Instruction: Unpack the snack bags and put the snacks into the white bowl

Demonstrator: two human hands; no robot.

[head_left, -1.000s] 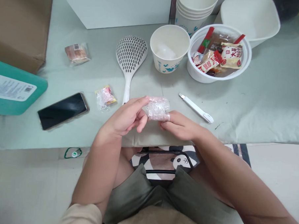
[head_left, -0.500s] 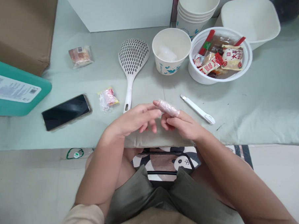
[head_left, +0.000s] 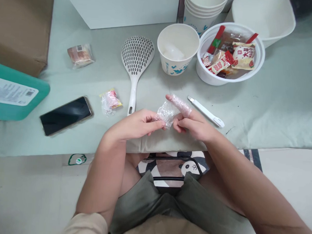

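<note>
Film (head_left: 166, 113) is loosening from the right hand's (head_left: 195, 124) forefinger since the earlier frame, a flap now spreading near the table's (head_left: 275, 112) front edge. The left hand (head_left: 141, 124) is pinching that flap; the forefinger is pointing outward, probably keeping the wrap within reach. Other right fingers are curling; whether they're gripping film, I cannot tell. Stacked cups (head_left: 193, 21) are running out of view.
</note>
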